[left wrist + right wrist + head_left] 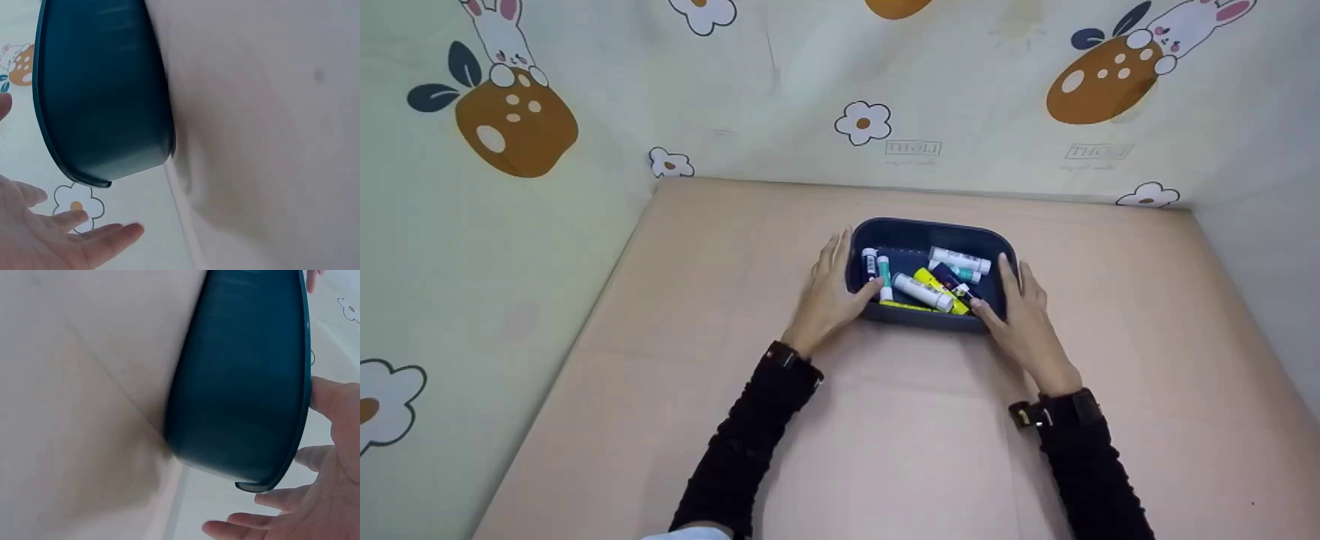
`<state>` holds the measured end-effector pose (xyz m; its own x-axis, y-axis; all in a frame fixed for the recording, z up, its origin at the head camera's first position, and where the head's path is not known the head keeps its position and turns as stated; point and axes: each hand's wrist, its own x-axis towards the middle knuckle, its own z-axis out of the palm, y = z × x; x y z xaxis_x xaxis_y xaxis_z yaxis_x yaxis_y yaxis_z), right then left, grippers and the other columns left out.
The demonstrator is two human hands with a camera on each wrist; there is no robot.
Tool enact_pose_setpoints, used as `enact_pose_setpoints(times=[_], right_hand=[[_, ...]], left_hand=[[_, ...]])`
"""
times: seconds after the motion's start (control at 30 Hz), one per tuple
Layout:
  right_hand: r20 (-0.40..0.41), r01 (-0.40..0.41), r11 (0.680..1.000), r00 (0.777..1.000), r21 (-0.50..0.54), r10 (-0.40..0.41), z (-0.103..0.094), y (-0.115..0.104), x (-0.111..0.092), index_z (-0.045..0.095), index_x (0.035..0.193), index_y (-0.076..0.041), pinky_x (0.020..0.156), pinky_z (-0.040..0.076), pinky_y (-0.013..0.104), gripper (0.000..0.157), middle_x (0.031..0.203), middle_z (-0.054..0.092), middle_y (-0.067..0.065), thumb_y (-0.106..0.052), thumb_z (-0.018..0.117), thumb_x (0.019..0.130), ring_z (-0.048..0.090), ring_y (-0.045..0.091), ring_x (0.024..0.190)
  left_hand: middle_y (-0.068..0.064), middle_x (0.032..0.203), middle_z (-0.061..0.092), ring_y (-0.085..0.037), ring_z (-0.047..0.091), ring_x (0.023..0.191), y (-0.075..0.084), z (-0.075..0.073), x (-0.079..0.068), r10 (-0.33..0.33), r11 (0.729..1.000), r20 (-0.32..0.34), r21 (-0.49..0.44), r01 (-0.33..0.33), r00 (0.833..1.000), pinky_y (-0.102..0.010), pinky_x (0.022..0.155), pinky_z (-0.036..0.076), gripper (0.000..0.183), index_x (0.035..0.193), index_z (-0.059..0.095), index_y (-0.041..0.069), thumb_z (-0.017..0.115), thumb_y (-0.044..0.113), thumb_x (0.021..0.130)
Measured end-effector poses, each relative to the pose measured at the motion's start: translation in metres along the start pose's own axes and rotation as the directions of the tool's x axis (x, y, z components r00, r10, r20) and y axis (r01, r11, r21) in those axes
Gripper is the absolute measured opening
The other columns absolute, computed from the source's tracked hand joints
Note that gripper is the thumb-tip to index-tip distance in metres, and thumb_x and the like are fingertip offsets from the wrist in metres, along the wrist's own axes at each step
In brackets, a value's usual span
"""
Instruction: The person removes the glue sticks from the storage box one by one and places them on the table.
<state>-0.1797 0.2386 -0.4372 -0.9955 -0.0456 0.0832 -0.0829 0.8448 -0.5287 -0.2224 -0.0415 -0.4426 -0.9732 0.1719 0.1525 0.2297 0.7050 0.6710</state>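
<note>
A dark blue plastic bin [919, 318] with rounded corners sits on the table in the head view. Inside lie several capped tubes that look like glue sticks: a white one [924, 292], a yellow one [931, 281], a dark blue one [952, 281] and a teal-and-white one [884, 279] among them. My left hand [831, 289] is at the bin's left end, thumb over the rim; its fingers [112, 244] are straight and spread in the left wrist view. At the right end is my right hand [1026, 330], fingers extended; its thumb [325, 395] meets the rim in the right wrist view.
The table [720, 300] has a pale pinkish cover, with a crease across it. A cream sheet [780, 97] printed with rabbits, fruit and flowers stands behind the table and along its left side. A plain pale wall [1267, 202] rises at the right.
</note>
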Motion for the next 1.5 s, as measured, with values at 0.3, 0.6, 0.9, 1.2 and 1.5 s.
enact_pose_setpoints(times=[0.3, 0.6, 0.9, 1.2, 1.5], right_hand=[[0.040, -0.067, 0.989, 0.997, 0.134, 0.062, 0.006, 0.006, 0.004, -0.006, 0.149, -0.008, 0.109, 0.016, 0.059, 0.087, 0.152, 0.001, 0.029, -0.041, 0.052, 0.092, 0.011, 0.049, 0.137], [0.111, -0.129, 0.955, 0.988, 0.266, 0.103, 0.002, 0.018, 0.008, -0.008, 0.146, 0.002, 0.114, 0.009, 0.050, 0.079, 0.152, 0.002, 0.027, -0.017, 0.047, 0.093, 0.009, 0.043, 0.140], [0.137, -0.135, 0.955, 0.985, 0.265, 0.101, -0.003, 0.022, 0.009, -0.005, 0.147, 0.000, 0.113, 0.012, 0.051, 0.073, 0.151, 0.006, 0.028, -0.009, 0.041, 0.091, 0.012, 0.043, 0.139], [0.178, -0.117, 0.957, 0.981, 0.264, 0.070, -0.011, 0.018, 0.008, -0.010, 0.145, 0.001, 0.113, 0.008, 0.051, 0.076, 0.150, 0.001, 0.031, -0.006, 0.042, 0.091, 0.007, 0.044, 0.139], [0.256, -0.117, 0.964, 0.965, 0.240, 0.053, -0.016, 0.014, 0.005, -0.017, 0.143, 0.004, 0.112, 0.007, 0.055, 0.082, 0.148, -0.002, 0.036, -0.003, 0.043, 0.088, 0.005, 0.049, 0.137]], left_hand=[[-0.017, 0.150, 0.027, -0.033, 0.030, 0.136, -0.010, 0.001, 0.002, -0.038, 0.980, 0.107, -0.190, 0.058, 0.994, -0.046, 0.110, 0.026, 0.088, 0.150, 0.012, 0.015, 0.066, 0.034, 0.082], [-0.014, 0.151, 0.024, -0.021, 0.031, 0.136, -0.014, 0.001, 0.004, -0.052, 0.948, 0.166, -0.303, 0.102, 0.985, -0.035, 0.112, 0.024, 0.080, 0.150, 0.010, 0.018, 0.058, 0.020, 0.086], [-0.017, 0.148, 0.029, -0.023, 0.048, 0.109, -0.014, 0.002, 0.006, -0.048, 0.951, 0.167, -0.295, 0.096, 0.985, -0.035, 0.103, 0.036, 0.079, 0.150, 0.010, 0.015, 0.054, 0.015, 0.084], [-0.021, 0.138, 0.044, -0.021, 0.052, 0.088, -0.009, -0.003, 0.006, -0.041, 0.978, 0.230, -0.191, 0.087, 0.972, -0.035, 0.095, 0.042, 0.079, 0.150, 0.005, 0.012, 0.052, 0.019, 0.087], [-0.024, 0.138, 0.043, -0.025, 0.053, 0.101, -0.004, -0.011, 0.002, -0.075, 0.992, 0.335, -0.074, 0.105, 0.939, -0.039, 0.097, 0.040, 0.077, 0.150, 0.003, 0.010, 0.052, 0.022, 0.091]])
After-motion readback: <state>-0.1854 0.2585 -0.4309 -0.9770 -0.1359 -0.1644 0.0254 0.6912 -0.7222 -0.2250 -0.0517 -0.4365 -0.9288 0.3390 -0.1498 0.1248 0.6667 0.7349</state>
